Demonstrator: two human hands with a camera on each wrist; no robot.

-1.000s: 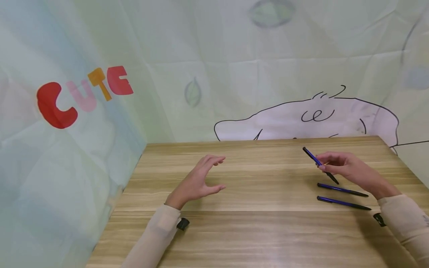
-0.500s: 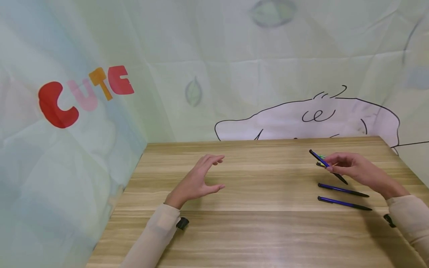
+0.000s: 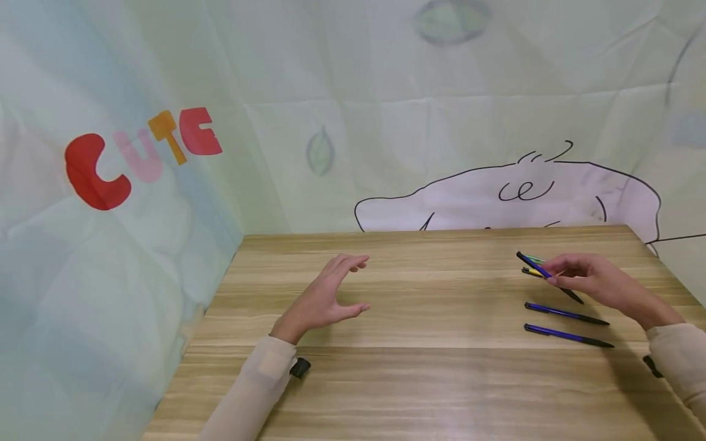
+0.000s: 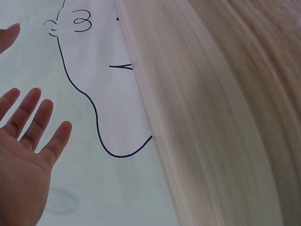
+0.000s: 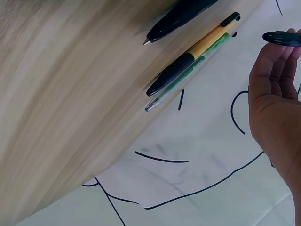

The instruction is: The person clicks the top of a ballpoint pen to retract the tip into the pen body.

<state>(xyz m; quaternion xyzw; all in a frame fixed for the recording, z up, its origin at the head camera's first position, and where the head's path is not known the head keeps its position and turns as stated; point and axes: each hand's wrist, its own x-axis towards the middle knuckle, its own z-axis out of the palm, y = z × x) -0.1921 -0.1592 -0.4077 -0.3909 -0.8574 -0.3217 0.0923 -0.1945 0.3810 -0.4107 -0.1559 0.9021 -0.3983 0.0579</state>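
At the right of the head view, my right hand point(image 3: 607, 285) pinches a blue pen point(image 3: 531, 264) with a black tip, tilted above the table. The held pen's dark end also shows in the right wrist view. Beneath that hand lie a yellow pen point(image 5: 171, 73) with black ends and a clear green pen point(image 5: 190, 69), side by side and partly hidden in the head view. Nearer to me, a blue pen point(image 3: 565, 313) and another blue pen point(image 3: 568, 335) lie roughly parallel. My left hand point(image 3: 320, 300) hovers over the table's left part, fingers and thumb spread, holding nothing.
A wood-grain table point(image 3: 419, 380) spans the view below both hands. Behind it hangs a pale printed cloth point(image 3: 386, 147) with a line drawing, and the same kind of cloth with coloured letters covers the left side.
My right hand has moved right and slightly down in the head view with the blue pen, so parts of the yellow and green pens now show. My left hand stays nearly still.
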